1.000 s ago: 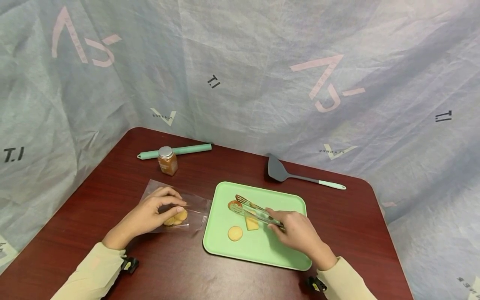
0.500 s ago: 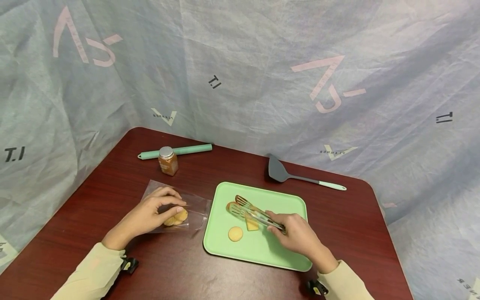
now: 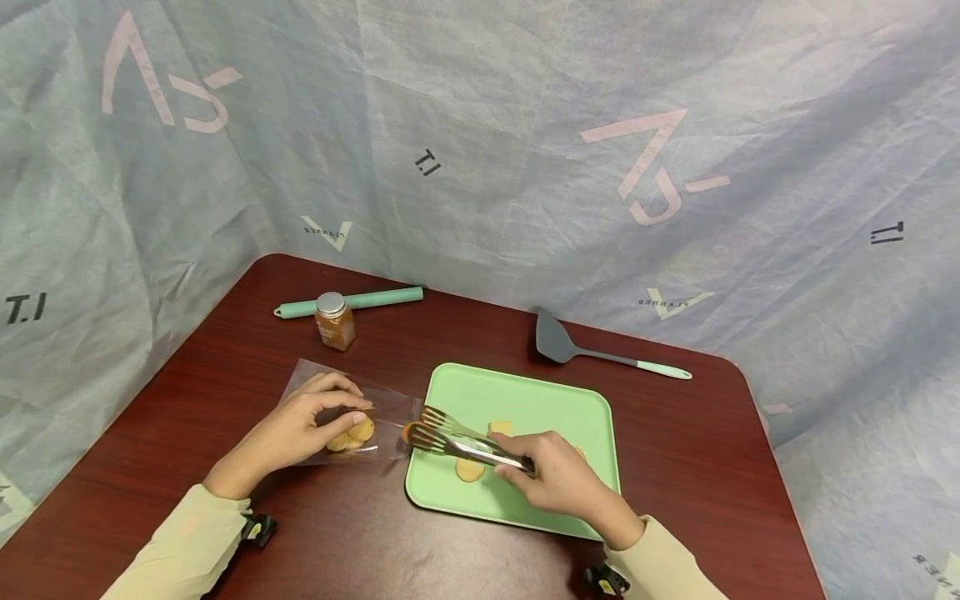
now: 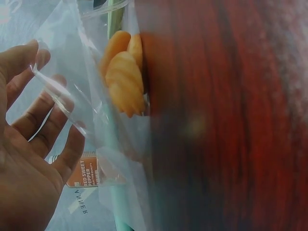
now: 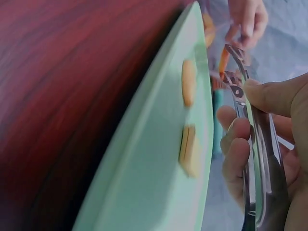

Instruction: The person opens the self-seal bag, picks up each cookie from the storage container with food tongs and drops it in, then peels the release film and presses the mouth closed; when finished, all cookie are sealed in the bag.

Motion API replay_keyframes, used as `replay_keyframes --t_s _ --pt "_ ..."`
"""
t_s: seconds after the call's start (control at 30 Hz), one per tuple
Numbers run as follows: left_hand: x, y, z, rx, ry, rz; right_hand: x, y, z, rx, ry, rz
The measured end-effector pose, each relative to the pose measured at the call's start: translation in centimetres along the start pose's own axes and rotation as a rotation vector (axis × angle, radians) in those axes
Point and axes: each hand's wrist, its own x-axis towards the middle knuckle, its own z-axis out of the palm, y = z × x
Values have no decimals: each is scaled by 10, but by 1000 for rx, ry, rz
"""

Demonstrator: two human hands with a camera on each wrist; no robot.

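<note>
My left hand [image 3: 318,421] pinches the raised edge of a clear plastic bag [image 4: 91,101], holding it up over the table. Several golden-brown biscuits [image 4: 125,79] lie inside the bag. My right hand [image 3: 558,473] grips slotted metal tongs [image 3: 480,450], reaching left across the green tray [image 3: 525,508]. Between the tong tips is a round orange-edged piece [image 5: 224,61], at the mouth of the bag; its kind is partly hidden. On the tray lie a round pale biscuit [image 3: 470,471] and a square one [image 5: 191,151]. Another piece shows just past my right hand.
Behind the bag stands a spice jar with a silver lid [image 3: 334,323], in front of a mint-green rolling-pin-like stick [image 3: 382,298]. A grey spatula [image 3: 555,340] lies beyond the tray. Grey cloth [image 3: 480,167] hangs behind the table.
My right hand has moved left, with the tongs carrying the orange-edged round piece from the tray to the bag's mouth. My left hand and the bag stay put.
</note>
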Motion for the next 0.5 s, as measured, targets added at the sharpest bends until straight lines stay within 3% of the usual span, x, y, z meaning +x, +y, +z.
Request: replay_keyframes --t_s 0.17,0.5 --pt "0 1 -1 1 0 -6 19 -10 11 96 -72 40" --pt "2 4 -3 -3 21 -25 51 -21 28 253 -133 101"
